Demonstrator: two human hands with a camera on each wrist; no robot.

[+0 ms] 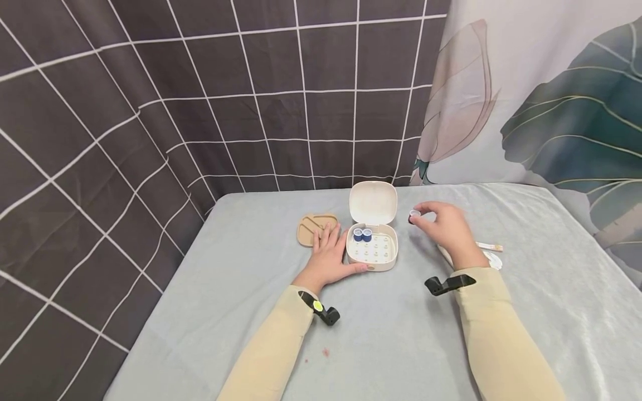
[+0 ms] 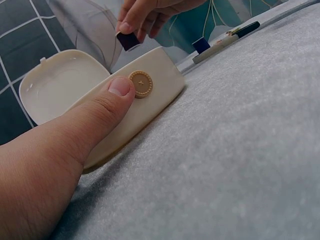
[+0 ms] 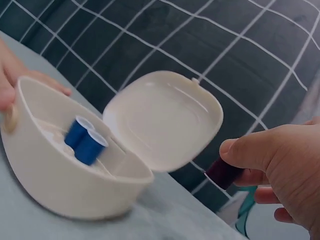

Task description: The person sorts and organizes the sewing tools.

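A cream sewing box (image 3: 75, 185) stands on the cloth with its hinged lid (image 1: 373, 201) up. Two blue thread spools (image 3: 90, 147) stand side by side in its back left corner, among rows of small pegs. My left hand (image 1: 328, 263) lies along the box's left side, its thumb on the front wall beside a tan button (image 2: 142, 83). Its fingers are spread, the tips over a tan compartment tray (image 1: 304, 233). To the right of the box, my right hand (image 1: 448, 231) pinches a dark purple thread spool (image 3: 223, 174) between thumb and fingers, above the cloth.
Beyond my right wrist lie a thin stick-like item (image 1: 490, 247) and a white flat piece (image 1: 494, 260), partly hidden. A small blue item (image 2: 201, 45) shows there in the left wrist view. A dark gridded curtain (image 1: 326, 67) hangs behind the grey-covered table (image 1: 381, 334).
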